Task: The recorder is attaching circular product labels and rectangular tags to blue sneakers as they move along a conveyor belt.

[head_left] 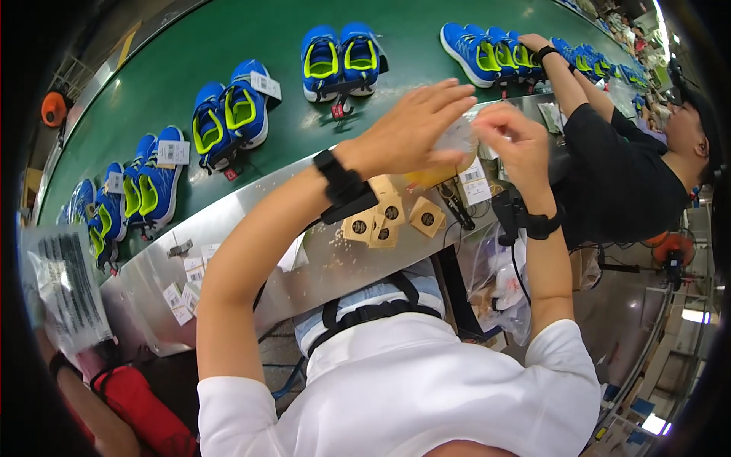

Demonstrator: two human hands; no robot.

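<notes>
The green conveyor belt runs across the top of my view and carries pairs of blue shoes with yellow-green linings, several bearing white rectangular tags. Below it lies the steel ledge, with small white labels at its left end and square brown card tags with dark round marks near the middle. A co-worker's hand rests on the shoes at upper right. At far left another person holds a clear bag with a printed white sheet.

My left hand and right hand are raised above the ledge, fingers pinched together on a small translucent packet held between them. I judge the packet light, thin, soft and slippery; grip it at its edges with fingertips. White barcode stickers lie just beneath it.
</notes>
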